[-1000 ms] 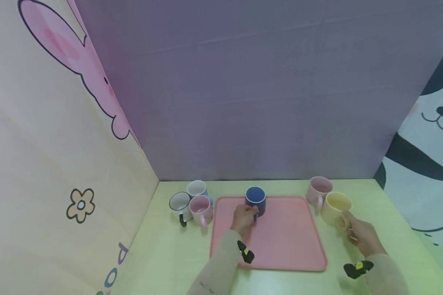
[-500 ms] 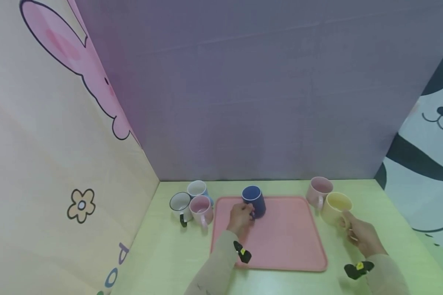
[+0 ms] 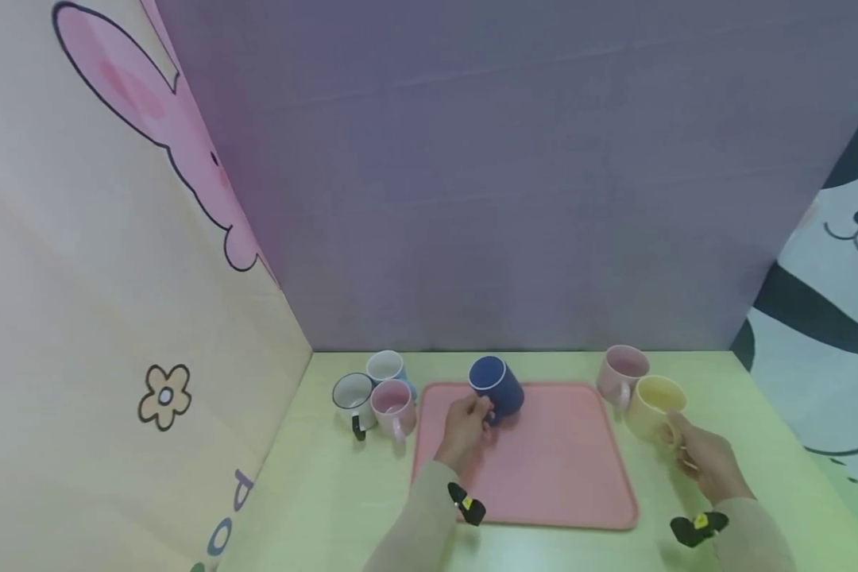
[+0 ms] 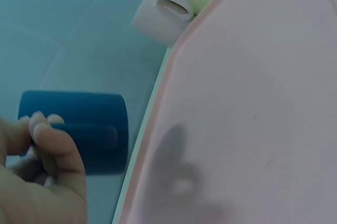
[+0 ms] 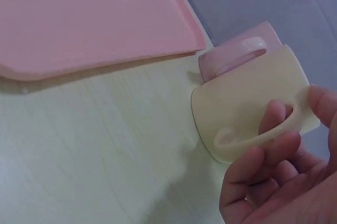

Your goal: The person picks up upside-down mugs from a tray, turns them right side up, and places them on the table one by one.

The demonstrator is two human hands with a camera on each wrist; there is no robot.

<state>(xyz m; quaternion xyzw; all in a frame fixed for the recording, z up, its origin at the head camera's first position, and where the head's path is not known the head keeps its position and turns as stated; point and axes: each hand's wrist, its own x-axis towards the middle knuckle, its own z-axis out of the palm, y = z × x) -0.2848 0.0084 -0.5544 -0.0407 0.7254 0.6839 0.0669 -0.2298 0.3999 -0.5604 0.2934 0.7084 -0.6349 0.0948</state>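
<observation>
My left hand (image 3: 465, 429) grips the handle of a dark blue mug (image 3: 498, 388) over the back left part of a pink tray (image 3: 550, 477). The blue mug leans, its mouth toward the upper left; in the left wrist view the mug (image 4: 100, 108) is apart from the tray, whose surface carries a shadow. On the right, my right hand (image 3: 711, 461) holds the handle of a yellow mug (image 3: 651, 413), with fingers through the loop in the right wrist view. The yellow mug (image 5: 242, 98) stands on the table close against a pink mug (image 3: 622, 372).
Left of the tray stand a white mug with a black handle (image 3: 353, 397), a white and light blue mug (image 3: 386, 365) and another pink mug (image 3: 395, 405), close together. A grey cloth wall (image 3: 508, 199) rises behind the pale table (image 3: 314, 492).
The blue mug has gone from upright to tilted, its base swinging right, as my left hand turned and shifted slightly left. My right hand and the yellow mug stay in place.
</observation>
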